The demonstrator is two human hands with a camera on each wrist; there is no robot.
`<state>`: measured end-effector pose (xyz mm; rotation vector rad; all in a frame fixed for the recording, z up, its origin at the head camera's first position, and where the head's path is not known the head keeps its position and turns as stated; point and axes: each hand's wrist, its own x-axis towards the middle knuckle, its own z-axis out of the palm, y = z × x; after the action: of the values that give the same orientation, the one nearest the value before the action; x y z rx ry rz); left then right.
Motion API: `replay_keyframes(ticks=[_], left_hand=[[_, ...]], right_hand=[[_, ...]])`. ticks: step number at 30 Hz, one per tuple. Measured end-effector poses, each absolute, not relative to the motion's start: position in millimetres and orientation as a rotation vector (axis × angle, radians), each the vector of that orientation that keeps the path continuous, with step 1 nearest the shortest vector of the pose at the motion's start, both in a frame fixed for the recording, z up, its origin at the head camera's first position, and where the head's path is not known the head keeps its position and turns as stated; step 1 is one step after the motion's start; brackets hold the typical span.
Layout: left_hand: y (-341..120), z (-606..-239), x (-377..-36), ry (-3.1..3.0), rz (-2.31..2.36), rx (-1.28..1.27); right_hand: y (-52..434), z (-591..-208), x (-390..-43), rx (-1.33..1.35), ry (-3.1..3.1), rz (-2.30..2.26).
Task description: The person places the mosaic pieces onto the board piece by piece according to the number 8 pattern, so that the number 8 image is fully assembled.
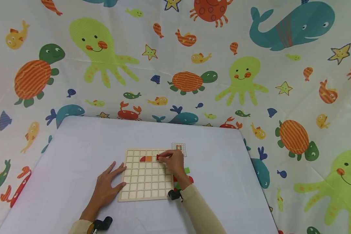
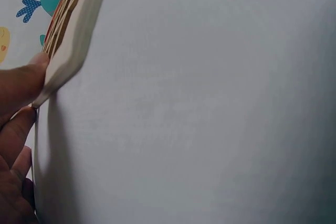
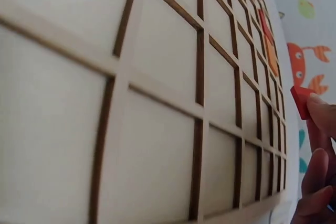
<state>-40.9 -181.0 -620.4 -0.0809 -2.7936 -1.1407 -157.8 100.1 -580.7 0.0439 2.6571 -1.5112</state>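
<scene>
A pale wooden grid board (image 1: 146,182) lies on the table in front of me. A red quarter-circle tile (image 1: 142,159) and an orange square tile (image 1: 149,158) sit in its second row. My right hand (image 1: 173,162) pinches a small red tile (image 1: 158,157) just above the board, right of the orange one; the right wrist view shows the red tile (image 3: 301,101) at my fingertips over the grid board (image 3: 157,103). My left hand (image 1: 108,185) lies flat on the table with straight fingers against the board's left edge (image 2: 65,51).
A small pattern card (image 1: 179,149) lies beyond the board. Loose green and red tiles (image 1: 188,175) lie on the table to the right of the board, partly hidden by my right wrist. The white table (image 1: 76,146) ends against a sea-animal print cloth (image 1: 240,74).
</scene>
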Motion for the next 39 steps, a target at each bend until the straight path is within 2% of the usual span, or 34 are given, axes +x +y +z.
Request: replay_keyframes(ticks=[14,27,39], left_hand=[[-181.3,-620.7,-41.9,-2.779,-1.142,-0.095],[-180.6,-622.1,-41.5,-2.780,-1.144,-0.097],[-181.4,-622.4,-40.8,-2.768,-1.135,-0.105]], right_hand=[[78.5,-587.4,-162.0,0.089,2.756,-1.269],[71.9,-582.1,-158.5,-0.026,2.903,-1.031],[121.0,-581.9,-147.9,-0.160,2.766,-1.326]])
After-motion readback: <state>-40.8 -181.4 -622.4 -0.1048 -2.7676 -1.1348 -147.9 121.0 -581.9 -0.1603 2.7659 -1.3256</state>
